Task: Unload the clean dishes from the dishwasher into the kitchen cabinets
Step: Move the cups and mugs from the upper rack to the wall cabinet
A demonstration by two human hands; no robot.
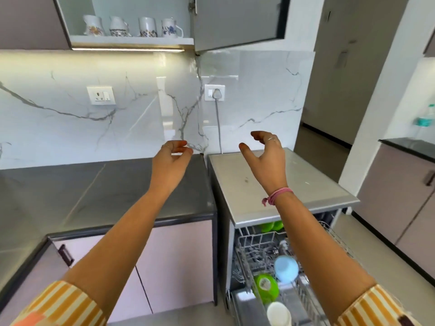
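Both my arms are stretched forward at mid height. My left hand [170,158] hangs over the grey counter [94,196] with loosely curled fingers and holds nothing. My right hand [264,156] hovers above the dishwasher top [294,194], fingers arched, also empty. Below, the pulled-out dishwasher rack [254,252] carries a light blue bowl [286,269], a green bowl [266,287], a white cup [279,314] and more green dishes [271,226] at the back. High up, the open wall cabinet [131,40] has several floral white mugs [147,27] on its shelf.
The cabinet door [237,20] stands swung open to the right of the shelf. A cable [219,123] runs down from a wall socket behind the dishwasher. Pink lower cabinets [179,262] sit under the counter. Another dark counter [409,147] lies at far right.
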